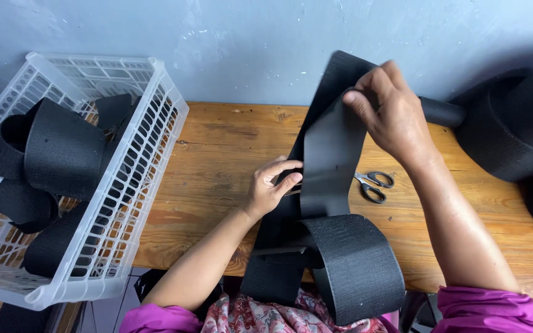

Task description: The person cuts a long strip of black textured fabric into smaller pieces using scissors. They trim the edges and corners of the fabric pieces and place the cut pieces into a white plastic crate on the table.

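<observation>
Gripping the black band [331, 154], left hand [269, 188] and right hand [390, 111] half-hide scissors [372, 184].

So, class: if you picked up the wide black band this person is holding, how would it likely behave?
The wide black band is probably floppy: it curls into loose loops below the left hand and drapes off the wooden table. It likely needs two hands, since the right hand lifts its upper end. It looks light, and unlikely to break.
</observation>
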